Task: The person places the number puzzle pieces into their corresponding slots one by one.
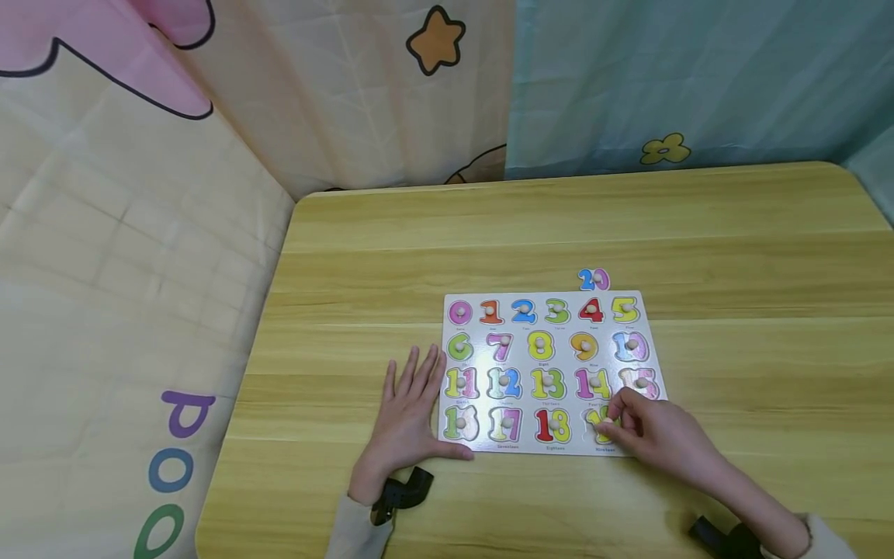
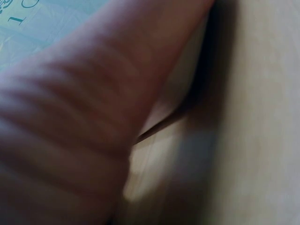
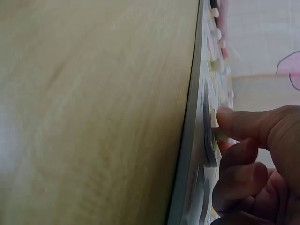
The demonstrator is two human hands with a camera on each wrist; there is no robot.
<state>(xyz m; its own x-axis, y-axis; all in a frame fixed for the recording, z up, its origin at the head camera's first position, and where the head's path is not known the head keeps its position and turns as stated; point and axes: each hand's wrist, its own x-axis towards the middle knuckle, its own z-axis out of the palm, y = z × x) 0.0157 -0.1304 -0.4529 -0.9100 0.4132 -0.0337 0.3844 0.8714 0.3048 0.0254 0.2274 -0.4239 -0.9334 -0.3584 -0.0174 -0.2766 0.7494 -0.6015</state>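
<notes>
A white number puzzle board (image 1: 577,439) lies on the table, its knobbed number pieces sitting in rows. My left hand (image 1: 412,415) is spread flat at the board's left edge, thumb across the lower left corner. At the lower right, my right hand (image 1: 660,435) pinches the knob of the number 19 piece (image 1: 601,437) between thumb and forefinger. In the right wrist view, that puzzle piece (image 3: 209,133) shows edge-on, close over the board, with the thumb (image 3: 234,123) at its knob. The right hand covers the board's lower right corner.
A number 20 piece (image 1: 587,279) lies on the wooden table (image 1: 363,279) just beyond the board's top edge. Printed curtains (image 1: 363,93) hang behind the table and along its left side. A black wrist device (image 1: 405,494) sits on the left wrist.
</notes>
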